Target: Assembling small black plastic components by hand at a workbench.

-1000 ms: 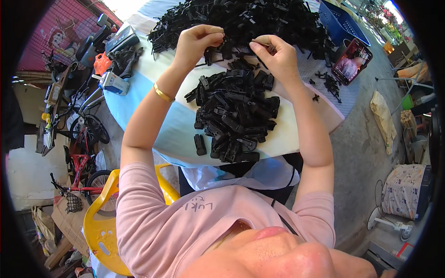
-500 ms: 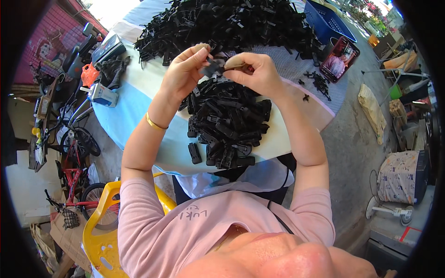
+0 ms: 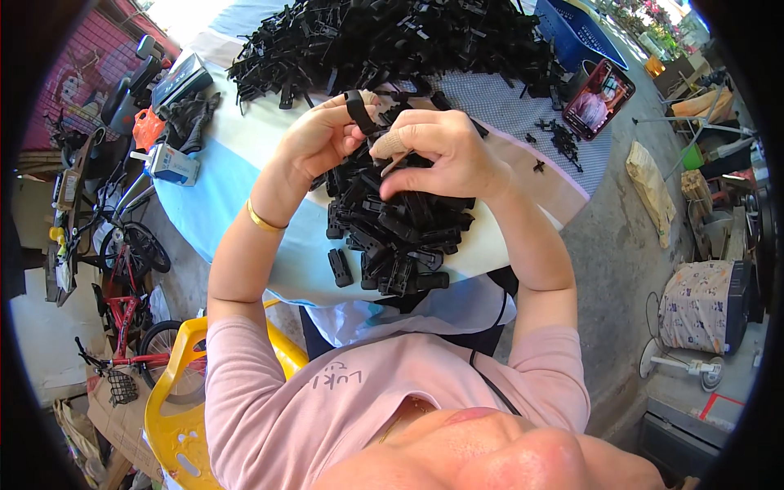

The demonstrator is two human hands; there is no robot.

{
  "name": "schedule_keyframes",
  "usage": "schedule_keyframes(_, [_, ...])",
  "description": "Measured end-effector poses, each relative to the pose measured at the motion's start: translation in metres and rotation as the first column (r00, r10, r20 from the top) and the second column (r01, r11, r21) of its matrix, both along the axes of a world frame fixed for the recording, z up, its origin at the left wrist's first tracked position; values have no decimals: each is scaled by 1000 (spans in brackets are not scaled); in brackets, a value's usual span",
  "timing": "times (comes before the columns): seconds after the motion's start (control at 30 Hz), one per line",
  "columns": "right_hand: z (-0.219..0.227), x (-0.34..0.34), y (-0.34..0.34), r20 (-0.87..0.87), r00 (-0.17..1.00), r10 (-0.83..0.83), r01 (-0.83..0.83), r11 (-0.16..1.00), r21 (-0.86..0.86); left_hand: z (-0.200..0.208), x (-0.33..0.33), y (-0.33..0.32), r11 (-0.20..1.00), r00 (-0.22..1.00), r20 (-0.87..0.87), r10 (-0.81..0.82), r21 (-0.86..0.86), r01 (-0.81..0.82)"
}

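Observation:
Above the table my left hand (image 3: 322, 139) is closed, pinching a black plastic part (image 3: 359, 113) upright between thumb and fingers. My right hand (image 3: 445, 151) sits just beside it, thumb and forefinger closed on a thin, flat brownish piece (image 3: 396, 163) whose kind I cannot make out. Tan wraps cover fingertips on both hands. Beneath the hands lies a heap of similar black plastic parts (image 3: 392, 237), and one loose black part (image 3: 340, 268) rests at its left edge. A much larger pile of black parts (image 3: 392, 45) spreads across the far side.
A phone (image 3: 599, 100) with a lit screen leans at the right, near small black scraps (image 3: 562, 145). Behind it stands a blue basket (image 3: 576, 37). On the left are a drink carton (image 3: 173, 165) and a dark box (image 3: 181, 80). A yellow chair (image 3: 175, 392) is at my left side.
The black part in my left hand has turned more upright. My right hand has come lower and closer to me, its fingers now in front of the heap.

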State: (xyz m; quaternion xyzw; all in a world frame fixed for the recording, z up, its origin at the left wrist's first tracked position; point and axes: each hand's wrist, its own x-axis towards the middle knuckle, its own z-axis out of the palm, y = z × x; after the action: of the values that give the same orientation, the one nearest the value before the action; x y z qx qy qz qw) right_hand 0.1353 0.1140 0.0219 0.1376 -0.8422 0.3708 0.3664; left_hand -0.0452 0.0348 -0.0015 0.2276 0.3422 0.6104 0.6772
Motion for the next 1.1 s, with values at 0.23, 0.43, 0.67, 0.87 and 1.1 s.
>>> schedule_keyframes(0.23, [-5, -6, -3, -194, 961, -199, 216, 974, 70, 4, 19, -6, 942, 681, -654, 330, 278, -189])
schedule_keyframes(0.43, [-7, -4, 5, -92, 955, -280, 269, 956, -115, 22, 24, -17, 888, 722, -614, 317, 461, 2])
schedule_keyframes(0.67, [-6, -4, 2, 374, 893, -250, 425, 743, -518, 14, 31, -15, 869, 537, -735, 414, 495, 9])
schedule_keyframes(0.87, [-9, -3, 9, 380, 922, -80, 335, 660, -673, 10, 34, -15, 825, 571, -644, 510, 554, -112])
schedule_keyframes(1.1, [-15, -8, -3, 315, 912, -262, 385, 809, -444, 7, 33, -15, 857, 641, -621, 450, 502, -115])
